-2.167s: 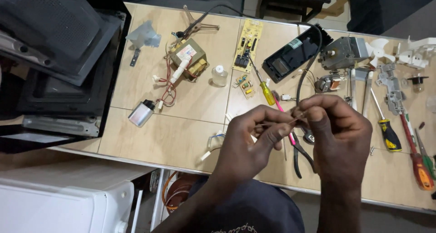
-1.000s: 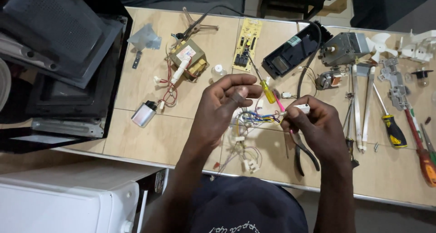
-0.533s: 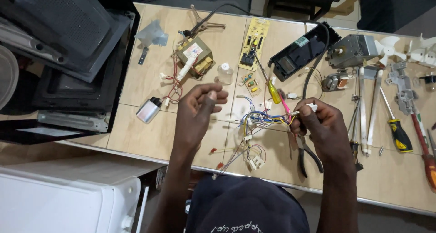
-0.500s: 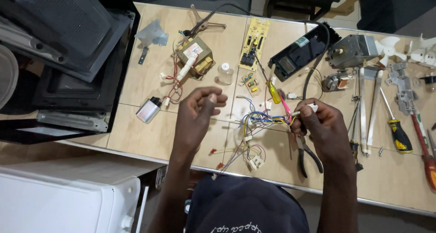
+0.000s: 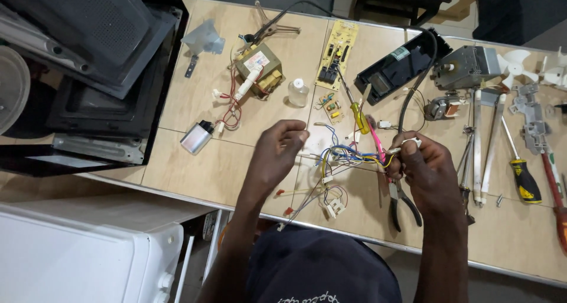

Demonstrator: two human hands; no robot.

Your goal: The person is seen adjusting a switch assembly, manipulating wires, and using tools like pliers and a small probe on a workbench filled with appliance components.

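A bundle of coloured wires (image 5: 345, 156) with small white connectors stretches between my two hands above the wooden table (image 5: 195, 179). My left hand (image 5: 276, 155) pinches the wires' left end near a white connector. My right hand (image 5: 424, 168) grips the other end of the bundle, fingers closed round it. Loose wire ends with a white plug (image 5: 335, 206) hang down below the bundle. Black-handled pliers (image 5: 400, 201) lie on the table just under my right hand.
A transformer (image 5: 258, 65), capacitor (image 5: 195, 137), small bottle (image 5: 297, 93), yellow circuit board (image 5: 335, 54) and black panel (image 5: 397, 65) lie further back. Screwdrivers (image 5: 524, 176), a motor with white fan (image 5: 472, 68) and metal parts fill the right. A dismantled microwave casing (image 5: 88, 72) sits left.
My hands were together at the start; they have drawn apart, spreading the wire bundle. The left hand has shifted left and slightly lower, still holding the wires.
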